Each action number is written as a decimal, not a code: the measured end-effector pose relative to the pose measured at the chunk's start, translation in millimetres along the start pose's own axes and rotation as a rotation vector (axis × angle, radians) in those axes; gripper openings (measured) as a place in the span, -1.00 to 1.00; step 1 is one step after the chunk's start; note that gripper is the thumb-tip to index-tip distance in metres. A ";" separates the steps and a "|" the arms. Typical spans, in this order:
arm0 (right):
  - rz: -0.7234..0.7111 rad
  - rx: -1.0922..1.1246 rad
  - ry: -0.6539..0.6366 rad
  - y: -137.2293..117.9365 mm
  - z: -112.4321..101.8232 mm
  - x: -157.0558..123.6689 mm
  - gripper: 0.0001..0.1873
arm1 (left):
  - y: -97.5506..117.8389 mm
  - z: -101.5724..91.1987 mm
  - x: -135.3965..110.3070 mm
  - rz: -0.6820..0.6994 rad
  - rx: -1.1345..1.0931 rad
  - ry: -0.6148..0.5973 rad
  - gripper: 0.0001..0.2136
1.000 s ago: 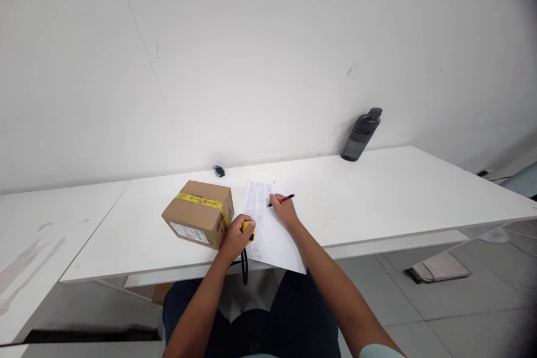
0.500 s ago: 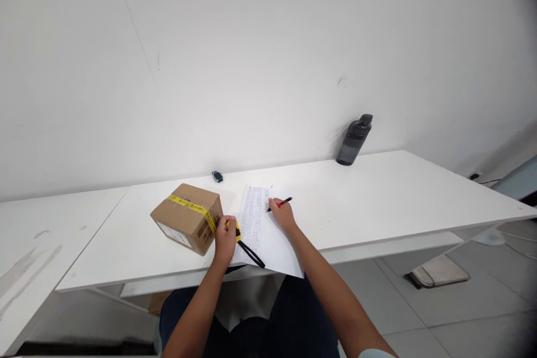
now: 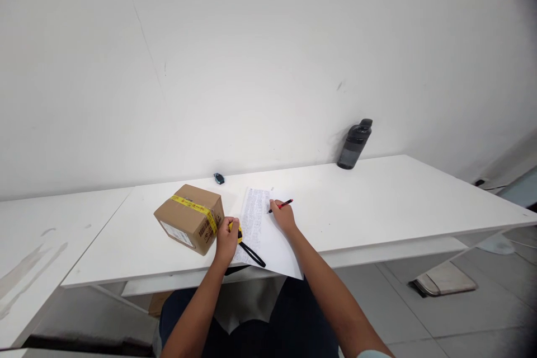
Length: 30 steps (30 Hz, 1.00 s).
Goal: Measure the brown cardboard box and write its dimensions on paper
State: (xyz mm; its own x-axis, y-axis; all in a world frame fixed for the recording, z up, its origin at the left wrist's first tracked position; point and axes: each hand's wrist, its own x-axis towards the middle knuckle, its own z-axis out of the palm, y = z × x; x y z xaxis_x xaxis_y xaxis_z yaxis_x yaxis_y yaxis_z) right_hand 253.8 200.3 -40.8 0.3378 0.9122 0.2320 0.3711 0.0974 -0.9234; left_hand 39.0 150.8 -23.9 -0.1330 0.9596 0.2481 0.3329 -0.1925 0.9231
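Observation:
My left hand (image 3: 227, 241) is closed around a yellow and black tape measure (image 3: 240, 234), whose black wrist strap (image 3: 253, 255) trails over the paper. It rests right beside a brown cardboard box (image 3: 191, 218) bound with yellow printed tape. My right hand (image 3: 283, 217) grips a red and black pen (image 3: 285, 203), its tip down at the sheet of paper (image 3: 279, 251). Dense handwriting fills the left part of the sheet, while its right part is blank. The sheet's lower corner hangs past the table's front edge.
A dark water bottle (image 3: 353, 145) stands at the back of the white table (image 3: 377, 201), near the wall. Behind the box lies a small dark, shiny object (image 3: 218, 178) whose kind I cannot make out. A flat beige item (image 3: 447, 279) is on the floor at right.
The view has shifted slightly, so everything sits a little differently in the picture. Both hands keep their holds, and the pen stays at nearly the same spot on the paper.

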 end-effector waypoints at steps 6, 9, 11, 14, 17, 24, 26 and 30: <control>0.026 -0.018 0.028 2.2 -0.8 -0.1 -0.54 | -0.7 1.8 -0.3 0.009 -0.001 0.001 -0.71; 0.030 -0.017 0.016 3.1 -0.8 0.2 -0.55 | -0.3 1.5 -0.8 0.000 0.005 -0.023 -0.71; 0.036 -0.017 0.019 3.1 -0.8 0.3 -0.55 | 0.7 1.0 -1.4 0.000 0.011 -0.039 -0.70; 0.049 -0.024 0.031 3.2 -0.7 0.0 -0.55 | 2.4 0.6 -2.2 0.012 0.010 -0.041 -0.70; 0.058 -0.032 0.045 3.7 -1.0 -0.7 -0.56 | 3.4 0.7 -2.9 0.008 0.000 -0.037 -0.70; 0.092 -0.036 0.071 2.1 -2.9 -1.0 -0.57 | 7.4 0.5 -5.6 0.001 0.050 -0.057 -0.73; 0.101 -0.033 0.081 1.8 -3.2 -0.6 -0.57 | 8.6 0.7 -6.1 0.007 0.056 -0.064 -0.73; 0.095 -0.035 0.079 3.8 -3.5 -2.1 -0.57 | 8.9 0.8 -7.0 0.006 0.058 -0.054 -0.74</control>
State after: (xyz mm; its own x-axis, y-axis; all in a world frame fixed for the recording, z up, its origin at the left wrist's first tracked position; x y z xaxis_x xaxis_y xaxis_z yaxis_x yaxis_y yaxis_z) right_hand 257.5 197.4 -43.7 0.4395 0.8822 0.1690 0.3635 -0.0027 -0.9316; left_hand 43.6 142.6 -17.6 -0.0813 0.9684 0.2357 0.3869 -0.1873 0.9029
